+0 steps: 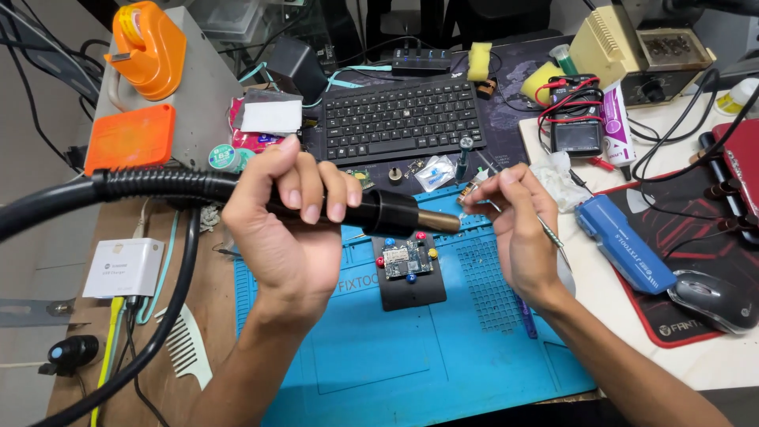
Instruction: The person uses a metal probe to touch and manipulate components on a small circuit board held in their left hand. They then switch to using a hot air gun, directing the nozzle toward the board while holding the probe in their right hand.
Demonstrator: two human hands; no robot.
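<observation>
My left hand [288, 209] grips the black handle of a hot air tool [387, 212]. The tool lies level, and its metal nozzle points right, a little above and beyond a small circuit board [406, 258]. The board is pinned by coloured pegs on a black holder [409, 289] that rests on a blue work mat [395, 348]. My right hand [518, 229] holds thin metal tweezers [551, 235], fingertips close to the nozzle's end. A thick black hose [103, 190] runs left from the handle.
A black keyboard [399, 119] lies behind the mat. On the right are a blue box [624, 245], a black mouse [715, 300] on a red and black pad, a multimeter [575, 119] and a beige station [632, 47]. An orange tape dispenser [146, 47], white adapter [122, 267] and white comb [186, 344] sit left.
</observation>
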